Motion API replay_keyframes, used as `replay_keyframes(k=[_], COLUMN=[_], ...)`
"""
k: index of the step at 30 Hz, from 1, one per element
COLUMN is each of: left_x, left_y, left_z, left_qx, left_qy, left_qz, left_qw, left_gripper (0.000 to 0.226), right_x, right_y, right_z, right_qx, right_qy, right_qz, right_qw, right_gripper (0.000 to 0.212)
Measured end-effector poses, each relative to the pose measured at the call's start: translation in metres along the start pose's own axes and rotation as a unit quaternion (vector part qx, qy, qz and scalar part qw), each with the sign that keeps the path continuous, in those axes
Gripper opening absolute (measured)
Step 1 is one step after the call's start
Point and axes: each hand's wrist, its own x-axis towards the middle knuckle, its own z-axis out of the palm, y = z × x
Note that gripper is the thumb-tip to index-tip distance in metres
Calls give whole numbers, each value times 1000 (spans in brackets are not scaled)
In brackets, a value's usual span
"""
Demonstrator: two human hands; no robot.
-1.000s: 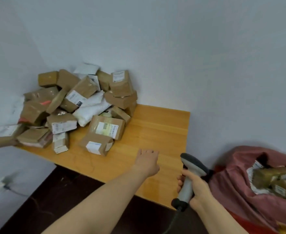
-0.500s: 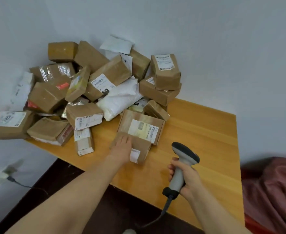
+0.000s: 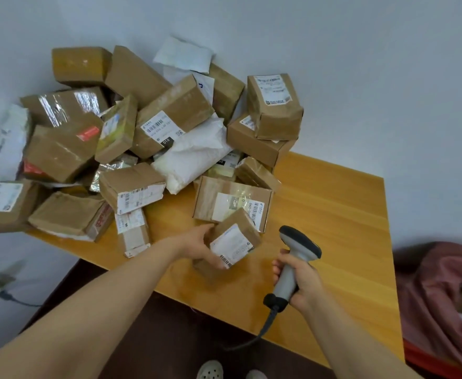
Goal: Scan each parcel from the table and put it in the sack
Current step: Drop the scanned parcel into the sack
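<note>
Holds small brown cardboard parcel (image 3: 235, 242) in left hand (image 3: 197, 246), fingers curled round it, just above yellow wooden table (image 3: 333, 214), white label angled rightward. Clenches grey handheld scanner (image 3: 296, 248) in right hand (image 3: 300, 280), just beside label. Dark red fabric sack (image 3: 429, 291) farther right.

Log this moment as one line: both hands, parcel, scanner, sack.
left hand: holds small brown parcel, label up | right hand: grips scanner beside it | sack: right of table
</note>
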Motion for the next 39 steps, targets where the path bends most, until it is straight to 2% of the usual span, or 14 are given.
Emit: replay_keyframes(k=[2, 4, 7, 10, 15, 18, 20, 23, 26, 28, 30, 34, 37, 39], left_x=[-21, -39, -58, -73, -96, -108, -116, -132, -140, -143, -145, -145, -136, -130], left_y=[7, 13, 19, 24, 30, 36, 38, 47, 56, 61, 62, 55, 46, 41], left_z=[-7, -10, -3, 7, 10, 4, -7, -28, -41, -46, -52, -60, -60, -60], left_qx=[-190, -311, -413, -476, -494, -461, -464, -448, -367, -308, -285, -353, -451, -497], left_qy=[-56, -81, -116, -132, -60, 35, 37, 15, 51, 99, 135, 197, 278, 324], left_qz=[0, 15, 64, 92, 91, 106, 99, 64, 3, -29, -45, -34, -4, 13], left_qw=[980, 947, 901, 864, 863, 880, 879, 892, 929, 946, 948, 914, 848, 805], left_gripper=[124, 117, 93, 84, 92, 91, 95, 63, 79, 71, 51, 31, 27, 23], right_x=[-2, -5, -14, -26, -33, -33, -34, -34, -36, -38, -41, -47, -52, -59], right_y=[-5, -8, -11, -12, -13, -14, -15, -17, -16, -14, -12, -16, -24, -28], right_z=[4, 11, 25, 37, 47, 50, 51, 55, 61, 65, 68, 72, 71, 69], right_qx=[1, -10, -45, -61, -37, -44, -51, -75, -113, -137, -146, -163, -185, -185], right_qy=[-15, -35, -75, -132, -124, -120, -123, -129, -142, -152, -159, -151, -143, -187], right_qz=[-5, -9, -9, -10, -41, -78, -90, -116, -146, -161, -173, -206, -219, -192], right_qw=[1000, 999, 996, 989, 991, 989, 987, 982, 972, 965, 961, 953, 947, 945], right_gripper=[13, 20, 34, 55, 66, 60, 56, 50, 40, 37, 36, 32, 25, 20])
